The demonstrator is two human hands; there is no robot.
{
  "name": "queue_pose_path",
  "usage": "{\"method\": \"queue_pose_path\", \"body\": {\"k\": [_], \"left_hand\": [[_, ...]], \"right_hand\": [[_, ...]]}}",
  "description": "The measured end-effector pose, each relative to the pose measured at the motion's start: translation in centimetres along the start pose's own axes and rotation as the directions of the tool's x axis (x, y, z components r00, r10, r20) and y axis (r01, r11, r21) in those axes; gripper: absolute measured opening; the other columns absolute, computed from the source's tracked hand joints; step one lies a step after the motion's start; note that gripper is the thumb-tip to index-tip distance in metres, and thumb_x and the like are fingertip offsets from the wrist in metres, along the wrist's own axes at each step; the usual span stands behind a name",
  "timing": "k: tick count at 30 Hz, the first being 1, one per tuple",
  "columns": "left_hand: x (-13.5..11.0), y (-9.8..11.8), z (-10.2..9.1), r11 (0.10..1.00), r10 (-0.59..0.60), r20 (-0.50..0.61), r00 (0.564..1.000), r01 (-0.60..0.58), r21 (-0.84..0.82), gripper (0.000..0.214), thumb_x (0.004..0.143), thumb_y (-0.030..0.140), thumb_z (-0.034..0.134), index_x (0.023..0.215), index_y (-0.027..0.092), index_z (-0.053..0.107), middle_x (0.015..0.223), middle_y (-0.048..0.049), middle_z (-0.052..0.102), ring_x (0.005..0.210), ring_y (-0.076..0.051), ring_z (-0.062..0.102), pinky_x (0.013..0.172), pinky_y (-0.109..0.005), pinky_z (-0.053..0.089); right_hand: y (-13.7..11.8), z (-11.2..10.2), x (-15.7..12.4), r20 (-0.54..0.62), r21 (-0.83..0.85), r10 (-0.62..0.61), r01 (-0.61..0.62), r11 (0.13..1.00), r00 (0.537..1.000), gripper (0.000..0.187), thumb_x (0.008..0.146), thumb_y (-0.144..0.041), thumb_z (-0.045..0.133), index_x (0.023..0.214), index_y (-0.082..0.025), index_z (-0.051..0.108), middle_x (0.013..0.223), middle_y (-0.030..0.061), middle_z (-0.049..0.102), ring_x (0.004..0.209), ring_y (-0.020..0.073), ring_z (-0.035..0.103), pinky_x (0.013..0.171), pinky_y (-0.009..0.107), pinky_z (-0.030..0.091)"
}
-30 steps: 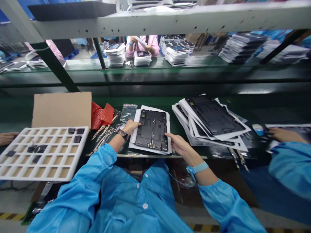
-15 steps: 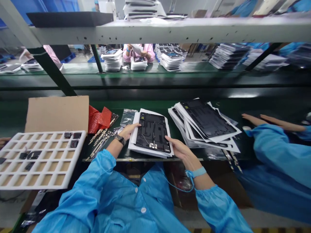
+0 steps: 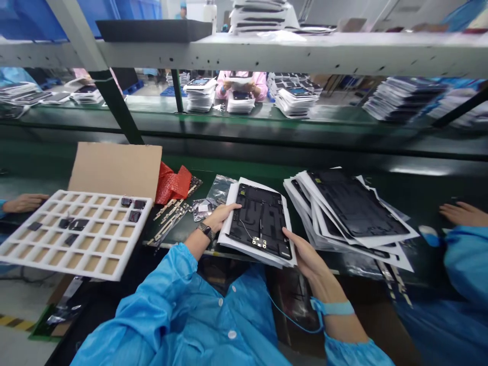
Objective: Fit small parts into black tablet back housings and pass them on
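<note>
My left hand [image 3: 224,217] and right hand [image 3: 307,259] grip a black panel [image 3: 260,221] on its white sheet [image 3: 230,201] from opposite edges. Moving it seems to call for both hands, with the stack [image 3: 353,213] just past my right hand.

Straight ahead of my right hand [image 3: 308,264], a white steel shelf [image 3: 290,51] ran across on dark green uprights [image 3: 114,99], with a green-topped bench [image 3: 267,127] behind it. Blue wall panels [image 3: 49,18] rose far beyond my left hand [image 3: 219,218]. Down left of that hand, the grey floor [image 3: 23,305] carried yellow-and-black hazard tape [image 3: 15,321], and a pale strip of light [image 3: 419,172] gleamed on the green steelwork to my right.
</note>
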State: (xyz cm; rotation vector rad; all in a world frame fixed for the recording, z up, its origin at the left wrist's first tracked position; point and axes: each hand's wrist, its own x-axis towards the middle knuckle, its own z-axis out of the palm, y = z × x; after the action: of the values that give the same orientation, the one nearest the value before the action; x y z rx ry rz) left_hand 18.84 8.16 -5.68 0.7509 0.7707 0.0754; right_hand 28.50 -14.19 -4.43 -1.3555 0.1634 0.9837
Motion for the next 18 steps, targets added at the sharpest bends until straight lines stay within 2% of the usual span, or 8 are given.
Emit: {"method": "queue_pose_path", "body": {"k": [3, 7, 10, 16, 18], "left_hand": [[-0.4, -0.4, 0.2, 0.999, 0.022, 0.024, 0.999, -0.021, -0.030, 0.005, 0.078, 0.012, 0.075, 0.080, 0.010, 0.071, 0.065, -0.0083, 0.074, 0.052, -0.018, 0.069, 0.058, -0.028, 0.061], [-0.6, -0.8, 0.7, 0.997, 0.051, 0.042, 0.998, -0.048, -0.059, 0.008, 0.078, 0.008, 0.073, 0.084, 0.011, 0.071, 0.066, -0.0056, 0.074, 0.053, -0.016, 0.068, 0.057, -0.026, 0.059], [-0.8, -1.0, 0.9, 0.997, 0.052, 0.044, 0.998, -0.049, -0.066, 0.007, 0.079, 0.007, 0.070, 0.085, 0.011, 0.070, 0.066, -0.0058, 0.074, 0.053, -0.017, 0.068, 0.055, -0.027, 0.059], [-1.1, -1.8, 0.9, 0.998, 0.022, 0.044, 0.999, -0.019, -0.066, 0.005, 0.081, 0.006, 0.066, 0.080, 0.010, 0.069, 0.062, -0.0066, 0.072, 0.049, -0.016, 0.065, 0.054, -0.027, 0.057], [-1.5, -1.9, 0.8, 0.998, 0.024, 0.053, 0.998, -0.020, -0.066, 0.006, 0.079, 0.006, 0.069, 0.080, 0.012, 0.069, 0.062, -0.0044, 0.071, 0.050, -0.015, 0.065, 0.055, -0.026, 0.056]], "right_hand": [[0.2, 0.0, -0.4, -0.011, 0.039, 0.002, -0.002, 0.999, 1.000, 0.007, 0.088, -0.015, 0.068, 0.090, -0.013, 0.075, 0.095, 0.0130, 0.079, 0.089, 0.0284, 0.078, 0.080, 0.035, 0.066], [0.5, -0.3, -0.5, -0.080, 0.066, 0.041, -0.036, 0.997, 0.996, 0.017, 0.086, -0.013, 0.066, 0.101, -0.012, 0.074, 0.087, 0.0118, 0.080, 0.083, 0.0299, 0.078, 0.074, 0.038, 0.068], [0.7, -0.8, -0.3, -0.073, 0.042, 0.088, -0.085, 0.996, 0.993, 0.023, 0.085, -0.017, 0.070, 0.108, -0.014, 0.073, 0.083, 0.0094, 0.079, 0.079, 0.0310, 0.078, 0.071, 0.040, 0.069], [1.1, -1.7, -0.6, -0.055, 0.039, 0.132, -0.130, 0.991, 0.990, 0.017, 0.083, -0.020, 0.074, 0.100, -0.016, 0.074, 0.085, 0.0089, 0.080, 0.084, 0.0321, 0.078, 0.072, 0.041, 0.069], [1.2, -1.9, -0.8, -0.031, 0.019, 0.103, -0.102, 0.995, 0.994, 0.019, 0.082, -0.020, 0.075, 0.100, -0.017, 0.073, 0.087, 0.0094, 0.080, 0.086, 0.0329, 0.078, 0.073, 0.043, 0.069]]}}
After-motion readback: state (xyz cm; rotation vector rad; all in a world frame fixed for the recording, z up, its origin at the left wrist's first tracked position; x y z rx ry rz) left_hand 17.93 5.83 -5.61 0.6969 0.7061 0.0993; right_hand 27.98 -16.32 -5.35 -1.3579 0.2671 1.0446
